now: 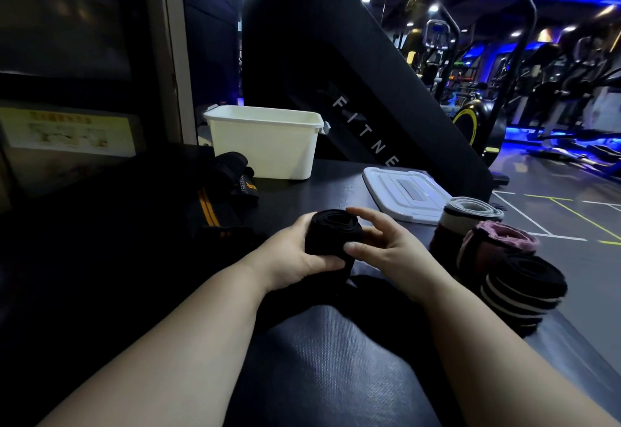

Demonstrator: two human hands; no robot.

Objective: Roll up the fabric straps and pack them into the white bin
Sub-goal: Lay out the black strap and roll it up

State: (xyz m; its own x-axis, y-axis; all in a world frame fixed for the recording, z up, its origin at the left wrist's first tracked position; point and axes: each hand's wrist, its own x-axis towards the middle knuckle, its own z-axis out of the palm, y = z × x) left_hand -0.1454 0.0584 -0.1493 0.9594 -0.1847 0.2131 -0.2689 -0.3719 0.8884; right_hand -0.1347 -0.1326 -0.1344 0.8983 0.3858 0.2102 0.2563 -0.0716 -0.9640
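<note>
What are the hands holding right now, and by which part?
A black strap, partly rolled. The left hand grips the roll's left side; the right hand pinches its right side.

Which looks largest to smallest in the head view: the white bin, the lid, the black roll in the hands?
white bin
lid
black roll
The roll sits nearest the camera, yet looks smallest.
</note>
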